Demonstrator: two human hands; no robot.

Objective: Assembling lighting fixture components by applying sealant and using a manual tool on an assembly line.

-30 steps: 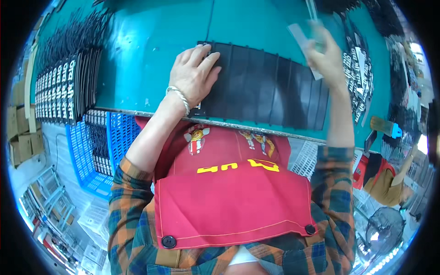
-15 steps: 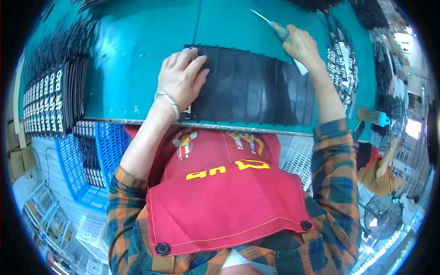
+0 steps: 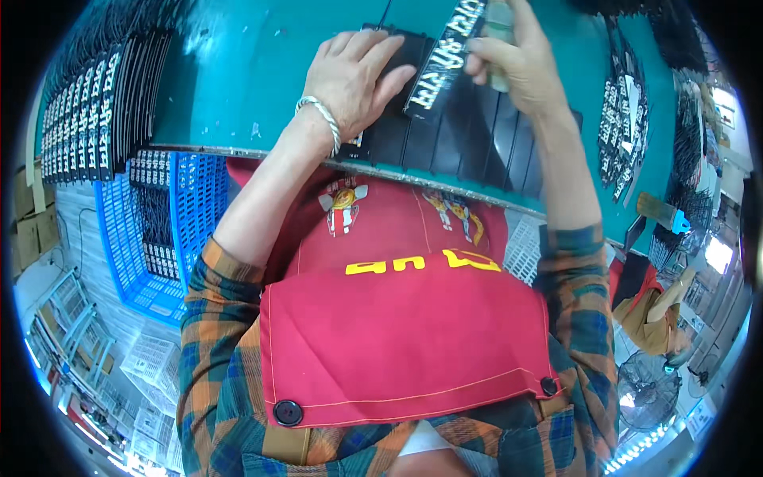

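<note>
A black ribbed sheet (image 3: 477, 135), divided into strips, lies along the near edge of the green table. On its left end my left hand (image 3: 350, 83) rests palm down, fingers apart. My right hand (image 3: 520, 63) is closed round the pale translucent handle of a slim tool (image 3: 499, 36) above the sheet's far side. Its tip is out of sight. Against that hand's thumb and fingers slants a black strip with white print (image 3: 445, 63), raised over the sheet; whether the fingers pinch it, I cannot tell.
Printed black strips (image 3: 83, 119) stand stacked at the left, above a blue plastic basket (image 3: 143, 298) holding more. Loose printed strips (image 3: 620, 127) lie to the right, near a brush with a blue end (image 3: 664, 215). Another person (image 3: 652, 318) is at the right, beside a fan (image 3: 648, 381).
My right hand has moved inward over the sheet, and a printed strip now shows beside its fingers. My left hand stays on the sheet's left end. The whole view has shifted.
</note>
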